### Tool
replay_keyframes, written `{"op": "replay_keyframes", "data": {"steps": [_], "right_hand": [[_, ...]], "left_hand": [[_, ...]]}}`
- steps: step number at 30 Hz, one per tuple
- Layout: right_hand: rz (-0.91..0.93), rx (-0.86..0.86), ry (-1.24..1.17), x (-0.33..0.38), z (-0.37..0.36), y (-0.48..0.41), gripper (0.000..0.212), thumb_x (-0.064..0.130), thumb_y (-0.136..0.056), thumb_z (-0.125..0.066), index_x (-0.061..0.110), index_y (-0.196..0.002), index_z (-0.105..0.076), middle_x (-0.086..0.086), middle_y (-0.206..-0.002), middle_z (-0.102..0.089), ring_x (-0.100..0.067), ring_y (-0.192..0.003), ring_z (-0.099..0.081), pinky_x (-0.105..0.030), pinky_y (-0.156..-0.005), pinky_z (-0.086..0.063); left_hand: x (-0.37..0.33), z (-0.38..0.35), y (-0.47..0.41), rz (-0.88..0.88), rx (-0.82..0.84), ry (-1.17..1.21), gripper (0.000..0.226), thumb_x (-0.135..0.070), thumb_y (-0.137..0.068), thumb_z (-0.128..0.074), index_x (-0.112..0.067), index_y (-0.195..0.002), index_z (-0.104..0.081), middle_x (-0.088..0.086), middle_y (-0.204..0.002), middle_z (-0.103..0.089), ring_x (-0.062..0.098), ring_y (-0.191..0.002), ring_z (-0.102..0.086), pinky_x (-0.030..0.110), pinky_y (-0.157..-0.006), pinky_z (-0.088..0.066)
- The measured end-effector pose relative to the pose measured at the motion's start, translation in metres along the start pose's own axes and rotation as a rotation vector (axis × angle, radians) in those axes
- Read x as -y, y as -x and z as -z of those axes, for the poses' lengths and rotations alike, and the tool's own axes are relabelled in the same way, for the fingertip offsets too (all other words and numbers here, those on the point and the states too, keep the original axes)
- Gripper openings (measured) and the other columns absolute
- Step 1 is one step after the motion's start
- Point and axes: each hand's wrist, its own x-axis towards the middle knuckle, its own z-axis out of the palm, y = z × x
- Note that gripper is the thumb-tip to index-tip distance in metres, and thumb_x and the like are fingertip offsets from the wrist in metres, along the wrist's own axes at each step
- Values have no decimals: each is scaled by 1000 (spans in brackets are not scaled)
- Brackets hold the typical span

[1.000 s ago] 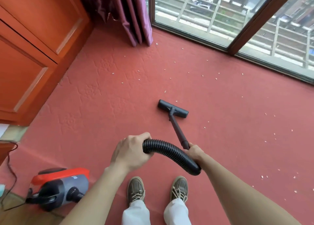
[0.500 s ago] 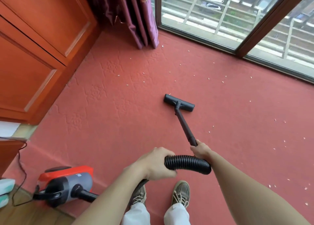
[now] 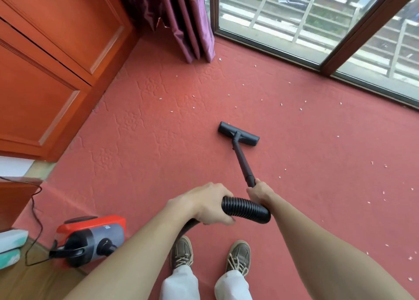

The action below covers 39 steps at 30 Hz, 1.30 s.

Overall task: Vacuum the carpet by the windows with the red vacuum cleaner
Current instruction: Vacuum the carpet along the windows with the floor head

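A: Where are the hands?
B: Left hand (image 3: 204, 205) wraps the ribbed hose (image 3: 246, 209); right hand (image 3: 258, 192) grips the wand (image 3: 242, 161).
A: And beyond?
B: The floor head (image 3: 238, 133) rests on the carpet (image 3: 158, 152) near the windows (image 3: 283, 16); the red vacuum cleaner (image 3: 90, 236) sits at the person's left.

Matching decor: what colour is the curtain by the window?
Purple, a deep plum curtain, seen in the head view.

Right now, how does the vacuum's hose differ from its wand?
The hose is ribbed and curves; the wand is smooth and straight. The left hand grips the hose, while the right hand grips the wand's upper end. The wand slopes down to the floor head on the carpet; the hose passes under the left forearm toward the red vacuum body. Both are black.
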Motion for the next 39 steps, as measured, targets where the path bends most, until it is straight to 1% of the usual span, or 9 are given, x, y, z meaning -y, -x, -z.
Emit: {"op": "replay_keyframes", "data": {"steps": [3,6,12,17,20,25,28,32,39], "right_hand": [[5,63,18,3,4,2,40,20,-89,-48,16,-129,-50,-10,-102,-64,-29,-94,-63,-32,-80,-49],[8,96,96,12,13,-7,44,21,-87,-50,21,-131,-51,-9,-105,-66,-27,-94,-65,-31,-79,-51],[-30,-12,151,75,33,-33,41,22,-90,-45,24,-131,-51,-8,-103,-64,-26,-86,-60,-27,-72,-43],[-72,-86,79,147,49,-70,46,19,-85,-43,19,-131,-49,-11,-110,-65,-29,-96,-65,-34,-83,-55],[-84,-112,99,168,61,-87,45,18,-87,-44,17,-132,-48,-14,-118,-63,-32,-106,-62,-33,-89,-52],[-55,-122,180,163,98,-105,44,30,-92,-48,18,-135,-49,-13,-119,-63,-32,-107,-61,-31,-91,-48],[-39,-96,129,162,126,-112,41,30,-90,-50,22,-129,-56,-11,-113,-66,-31,-103,-63,-32,-92,-50],[-23,-20,130,161,143,-122,42,32,-87,-55,21,-127,-59,-10,-112,-69,-30,-104,-66,-37,-95,-52],[17,49,224,121,115,-73,41,29,-93,-50,21,-133,-52,-12,-117,-67,-29,-106,-63,-30,-91,-48]], "left_hand": [[14,-2,0,10,-195,27,12,-28,-69,-65,-27,-78,-57,-1,-67,-61,21,-65,-63,35,-58,-51],[34,7,-9,46,-387,-115,18,-32,-72,-60,-33,-85,-48,-2,-73,-62,28,-73,-62,32,-60,-46],[69,54,-21,30,-623,-244,16,-26,-81,-57,-30,-92,-45,-6,-86,-65,28,-80,-64,32,-61,-40],[131,80,5,272,-741,24,17,-32,-80,-63,-30,-89,-50,-7,-66,-60,26,-67,-59,32,-55,-43],[129,102,-5,220,-822,74,21,-36,-74,-66,-27,-83,-50,-4,-57,-55,30,-62,-57,33,-52,-45],[82,149,-40,116,-815,-40,16,-33,-76,-65,-27,-85,-53,-7,-62,-56,28,-63,-60,29,-54,-39],[56,167,-52,30,-893,-112,13,-29,-76,-67,-23,-82,-56,-4,-64,-60,29,-60,-56,28,-54,-32],[35,176,-57,-39,-935,-125,15,-29,-71,-66,-22,-77,-55,-3,-62,-60,32,-58,-57,27,-50,-33],[45,172,-60,-31,-751,-127,19,-38,-69,-62,-25,-81,-55,-2,-64,-63,31,-63,-61,32,-53,-44]]}}
